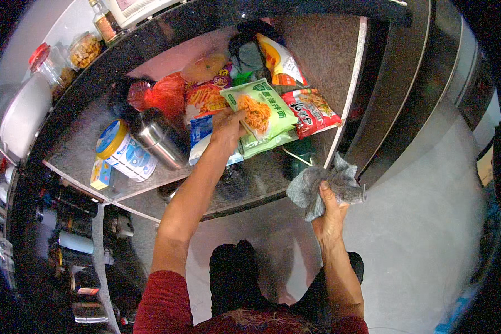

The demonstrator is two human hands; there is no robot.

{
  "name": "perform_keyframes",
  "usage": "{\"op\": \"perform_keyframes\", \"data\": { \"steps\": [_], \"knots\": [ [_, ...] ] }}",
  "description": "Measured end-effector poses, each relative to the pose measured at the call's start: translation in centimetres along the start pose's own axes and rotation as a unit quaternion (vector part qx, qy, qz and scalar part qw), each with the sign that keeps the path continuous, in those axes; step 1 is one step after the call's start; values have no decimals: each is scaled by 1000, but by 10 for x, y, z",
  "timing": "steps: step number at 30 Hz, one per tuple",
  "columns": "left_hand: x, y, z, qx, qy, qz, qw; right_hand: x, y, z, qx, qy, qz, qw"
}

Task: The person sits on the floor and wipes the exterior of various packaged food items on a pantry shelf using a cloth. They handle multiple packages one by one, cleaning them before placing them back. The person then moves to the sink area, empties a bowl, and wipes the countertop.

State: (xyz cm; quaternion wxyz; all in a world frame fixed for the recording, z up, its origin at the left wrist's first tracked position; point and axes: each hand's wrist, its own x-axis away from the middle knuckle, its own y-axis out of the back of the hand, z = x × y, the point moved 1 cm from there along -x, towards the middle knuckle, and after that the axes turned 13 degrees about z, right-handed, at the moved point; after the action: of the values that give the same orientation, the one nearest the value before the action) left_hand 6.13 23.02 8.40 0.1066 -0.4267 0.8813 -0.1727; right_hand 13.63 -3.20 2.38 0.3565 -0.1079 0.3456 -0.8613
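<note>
My left hand reaches into the cabinet shelf and grips the left edge of a green noodle packet. Another green packet lies beneath it. In my right hand is a crumpled grey cloth, held just outside the shelf's right front corner. Close to my left hand are a blue and white packet and an orange-red snack packet. A red packet and an orange and white packet lie to the right.
Left on the shelf stand a steel flask, a white tin with a yellow-rimmed lid, a small box and a red plastic bag. Jars line the counter above. Dark cabinet panels curve at right.
</note>
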Motion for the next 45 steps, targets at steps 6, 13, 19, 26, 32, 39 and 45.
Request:
{"op": "perform_keyframes", "data": {
  "steps": [6, 13, 19, 26, 32, 39, 45],
  "knots": [
    [-24, 22, 1, -291, -1, -18, 957, 7, -1, 12, -44, -38, -5, 998],
    [-11, -4, 8, -650, -341, -171, 657, 9, 14, 17, -27, -35, 12, 999],
    [60, -88, 80, -250, 160, 228, 927, 6, 24, 20, -83, -66, 6, 994],
    [-5, -86, 156, 11, 177, -53, 983, 14, 30, 38, -67, -74, -35, 994],
    [18, -110, 162, 43, 70, -74, 994, 15, 47, 45, -56, -69, -52, 995],
    [93, -124, 149, 255, -11, 119, 960, -2, 92, 51, 103, -3, -86, 991],
    [151, -101, 151, 314, 80, 214, 921, -28, 130, 93, 237, 89, -136, 958]
  ]
}}
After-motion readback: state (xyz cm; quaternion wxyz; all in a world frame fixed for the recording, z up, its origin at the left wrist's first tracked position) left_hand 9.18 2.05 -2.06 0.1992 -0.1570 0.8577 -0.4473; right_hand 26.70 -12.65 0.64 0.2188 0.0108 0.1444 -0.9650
